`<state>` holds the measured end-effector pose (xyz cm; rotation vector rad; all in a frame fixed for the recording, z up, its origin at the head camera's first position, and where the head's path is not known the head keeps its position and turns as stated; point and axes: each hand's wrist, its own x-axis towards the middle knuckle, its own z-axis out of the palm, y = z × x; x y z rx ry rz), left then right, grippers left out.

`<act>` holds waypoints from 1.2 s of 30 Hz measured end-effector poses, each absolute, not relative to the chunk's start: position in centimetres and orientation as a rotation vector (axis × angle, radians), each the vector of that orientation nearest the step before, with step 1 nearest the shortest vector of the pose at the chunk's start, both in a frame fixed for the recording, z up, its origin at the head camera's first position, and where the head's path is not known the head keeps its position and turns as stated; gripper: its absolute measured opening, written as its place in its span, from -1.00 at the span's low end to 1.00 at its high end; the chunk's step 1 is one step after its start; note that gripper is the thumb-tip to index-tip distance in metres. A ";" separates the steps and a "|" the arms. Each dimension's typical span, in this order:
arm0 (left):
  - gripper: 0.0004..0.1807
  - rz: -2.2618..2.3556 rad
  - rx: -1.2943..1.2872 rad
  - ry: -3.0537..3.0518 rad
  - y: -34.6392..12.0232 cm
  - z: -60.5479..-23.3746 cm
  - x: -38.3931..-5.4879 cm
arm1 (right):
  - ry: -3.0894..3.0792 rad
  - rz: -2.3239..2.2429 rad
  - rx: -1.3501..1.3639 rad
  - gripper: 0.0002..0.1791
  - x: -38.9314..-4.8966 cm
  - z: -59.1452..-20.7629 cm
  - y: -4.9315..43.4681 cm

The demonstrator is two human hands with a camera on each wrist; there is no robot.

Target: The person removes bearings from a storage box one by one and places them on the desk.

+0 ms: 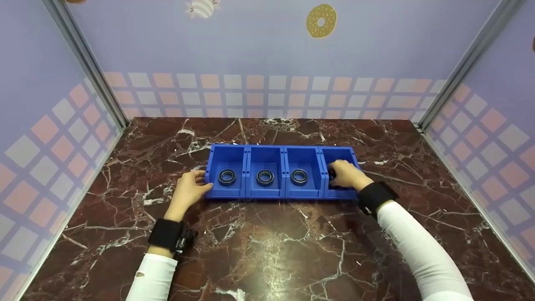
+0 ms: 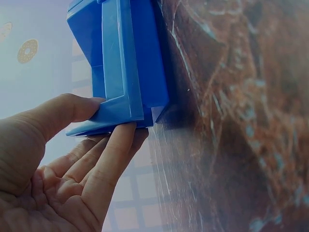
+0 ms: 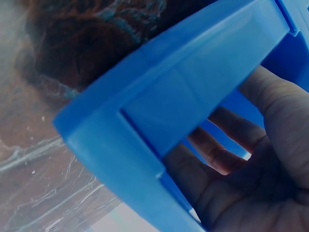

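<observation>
A row of joined blue storage bins [image 1: 265, 193] sits on the table. Ball bearings with dark rings lie flat in three compartments: the left bearing [image 1: 227, 183], the second bearing [image 1: 265, 184] and the third bearing [image 1: 299, 182]. My left hand [image 1: 190, 191] grips the row's left end, thumb on the front rim and fingers against the outer side, as the left wrist view also shows. My right hand [image 1: 347, 173] reaches into the rightmost compartment, its fingertips on a dark bearing [image 1: 332, 172], mostly covered by the hand. In the right wrist view, the bin's front wall [image 3: 178, 96] hides the fingertips.
The bins stand on a dark red marbled tabletop [image 1: 267, 251]. A patterned back wall [image 1: 267, 54] and side walls with metal corner posts enclose the table. Each wrist wears a black band, such as the left wristband [image 1: 166, 235].
</observation>
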<state>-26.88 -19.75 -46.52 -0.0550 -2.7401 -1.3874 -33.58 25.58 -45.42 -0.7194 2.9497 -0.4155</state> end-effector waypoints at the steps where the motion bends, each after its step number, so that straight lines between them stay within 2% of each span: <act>1: -0.49 -1.384 -0.054 -2.742 -19.8 -46.5 -26.9 | 2.949 -0.415 -0.722 -0.71 -33.6 -45.4 25.6; 11: -0.48 -1.402 -0.047 -2.754 -19.8 -46.5 -27.0 | 2.942 -0.399 -0.716 -0.59 -33.8 -44.7 25.8; 20: -0.49 -1.403 -0.053 -2.745 -19.7 -46.4 -26.9 | 2.928 -0.407 -0.755 -0.56 -33.9 -43.9 25.8; 36: -0.50 -1.388 -0.055 -2.744 -19.7 -46.7 -27.1 | 2.913 -0.427 -0.809 -0.67 -33.9 -42.6 25.9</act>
